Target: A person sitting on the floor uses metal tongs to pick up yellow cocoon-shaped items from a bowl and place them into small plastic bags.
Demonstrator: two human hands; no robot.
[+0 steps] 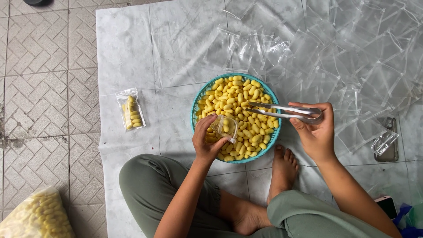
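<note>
item: packing yellow cocoons into small clear bags, early stage. left hand, centre of frame, pinches a small clear bag open over the teal basket; a few pieces are inside it. right hand is closed around metal tongs, tips over the cocoons. done: one filled bag at left. left: basket nearly full; many empty bags at upper right.

Seen from above, a left hand holds a small clear bag over a teal basket of yellow cocoons; the right hand grips metal tongs holding one cocoon.
</note>
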